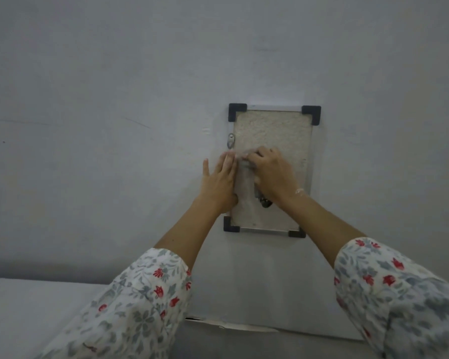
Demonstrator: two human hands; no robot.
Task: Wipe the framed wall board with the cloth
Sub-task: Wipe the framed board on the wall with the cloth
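Pale grey wall (pixel 114 99) fills the view, with the framed wall board (pixel 278 130) hung upright on it, long axis vertical. Right hand (pixel 272 174) curls round a thin pale cloth (pixel 241 161) against the board's left half. Left hand (pixel 218 182) lies flat, fingers straight, just beside it on the frame's left edge — steadying, I judge. Unwiped board lies mostly above and rightward of the right hand — the nearer one.
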